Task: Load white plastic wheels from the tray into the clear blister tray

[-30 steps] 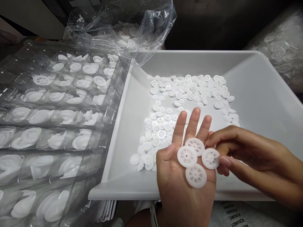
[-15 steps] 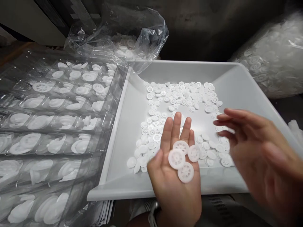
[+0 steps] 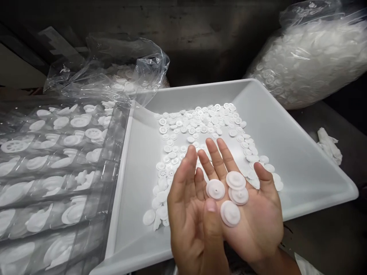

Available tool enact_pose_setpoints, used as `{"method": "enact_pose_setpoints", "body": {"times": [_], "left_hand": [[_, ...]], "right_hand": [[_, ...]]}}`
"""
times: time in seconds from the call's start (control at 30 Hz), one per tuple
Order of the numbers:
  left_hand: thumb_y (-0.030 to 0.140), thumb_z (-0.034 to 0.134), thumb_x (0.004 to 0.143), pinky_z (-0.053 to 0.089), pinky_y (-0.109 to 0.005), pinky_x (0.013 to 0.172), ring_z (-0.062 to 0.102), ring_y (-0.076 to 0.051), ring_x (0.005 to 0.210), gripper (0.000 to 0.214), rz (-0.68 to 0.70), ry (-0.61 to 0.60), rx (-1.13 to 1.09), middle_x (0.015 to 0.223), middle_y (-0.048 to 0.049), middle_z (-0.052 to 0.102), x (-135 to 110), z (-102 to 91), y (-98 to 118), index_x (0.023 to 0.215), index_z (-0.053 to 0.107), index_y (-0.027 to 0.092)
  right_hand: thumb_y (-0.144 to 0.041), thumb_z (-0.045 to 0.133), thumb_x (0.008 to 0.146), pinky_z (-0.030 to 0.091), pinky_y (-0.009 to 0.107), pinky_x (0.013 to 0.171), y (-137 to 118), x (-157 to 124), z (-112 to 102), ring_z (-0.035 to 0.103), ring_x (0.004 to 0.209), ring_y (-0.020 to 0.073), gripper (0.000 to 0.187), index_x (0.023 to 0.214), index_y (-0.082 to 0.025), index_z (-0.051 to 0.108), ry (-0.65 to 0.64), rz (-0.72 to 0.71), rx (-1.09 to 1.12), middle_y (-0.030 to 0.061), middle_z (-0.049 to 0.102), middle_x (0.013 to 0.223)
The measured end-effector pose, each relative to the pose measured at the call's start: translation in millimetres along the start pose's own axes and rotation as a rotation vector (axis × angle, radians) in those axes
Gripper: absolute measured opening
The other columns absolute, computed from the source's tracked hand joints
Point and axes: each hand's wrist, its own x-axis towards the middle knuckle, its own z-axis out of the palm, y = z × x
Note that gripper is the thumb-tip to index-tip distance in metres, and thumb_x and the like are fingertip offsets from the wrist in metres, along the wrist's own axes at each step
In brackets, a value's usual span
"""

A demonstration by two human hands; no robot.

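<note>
Several white plastic gear wheels (image 3: pixel 230 213) lie on the flat upturned palm of my right hand (image 3: pixel 258 225), toothed hub side up. My left hand (image 3: pixel 183 206) stands edge-on right beside it with fingers stretched and nothing in it, its thumb resting against the right palm next to the wheels. Both hands hover over the near part of a white tray (image 3: pixel 301 152). A loose ring of many small white wheels (image 3: pixel 200 126) is spread across the tray floor.
Clear blister trays (image 3: pixel 57 160) with white parts in their pockets lie stacked to the left, touching the tray. A crumpled clear bag (image 3: pixel 114 76) sits behind them. A full bag of white wheels (image 3: pixel 309 57) stands at the back right. A white rag (image 3: pixel 329 145) lies to the right.
The wheels have passed from my left palm to my right palm and now lie flipped over. My right hand swung in under them. The view has shifted to the right.
</note>
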Motion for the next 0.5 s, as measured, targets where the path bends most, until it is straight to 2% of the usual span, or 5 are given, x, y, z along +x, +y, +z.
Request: {"method": "enact_pose_setpoints", "body": {"times": [0.17,0.27,0.37,0.43,0.5], "left_hand": [[0.005,0.053,0.096,0.036,-0.025,0.121,0.037,-0.014,0.15,0.059,-0.033,0.036,-0.001,0.15,0.0147,0.059,-5,5.3,2,0.137,0.062,0.045],[0.007,0.052,0.096,0.038,-0.024,0.119,0.038,-0.015,0.15,0.055,-0.078,0.004,-0.028,0.151,0.0136,0.058,-5,3.9,1,0.136,0.063,0.044],[0.011,0.054,0.096,0.037,-0.024,0.119,0.037,-0.016,0.15,0.051,-0.134,-0.05,-0.038,0.153,0.0124,0.056,-5,1.4,-2,0.133,0.066,0.043],[0.019,0.059,0.096,0.039,-0.023,0.117,0.038,-0.017,0.15,0.043,-0.205,-0.05,-0.089,0.153,0.011,0.057,-7,0.3,-3,0.13,0.069,0.042],[0.033,0.062,0.095,0.043,-0.025,0.115,0.044,-0.019,0.148,0.032,-0.354,-0.004,-0.187,0.15,0.0103,0.06,-11,-0.9,-1,0.122,0.073,0.044]], "right_hand": [[-0.06,0.026,0.101,0.041,0.058,0.118,-1,-2,-9,0.037,0.152,0.0266,0.062,0.145,-0.03,0.058,-0.146,-0.021,-0.077,0.0007,0.047,0.159],[-0.059,0.024,0.101,0.045,0.057,0.115,-4,1,-10,0.037,0.152,0.0268,0.063,0.145,-0.03,0.058,-0.153,-0.016,-0.078,-0.0008,0.044,0.161],[-0.059,0.026,0.1,0.045,0.057,0.115,-4,0,-9,0.043,0.148,0.0289,0.065,0.146,-0.027,0.057,-0.105,-0.012,-0.164,0.0011,0.046,0.16],[-0.055,0.031,0.099,0.044,0.057,0.116,-1,-5,-9,0.046,0.146,0.0299,0.062,0.151,-0.027,0.052,-0.055,-0.064,-0.39,0.003,0.05,0.157],[-0.046,0.038,0.101,0.044,0.055,0.117,5,-12,-9,0.046,0.146,0.0295,0.058,0.156,-0.031,0.044,-0.026,-0.266,-0.828,0.0031,0.05,0.157]]}}
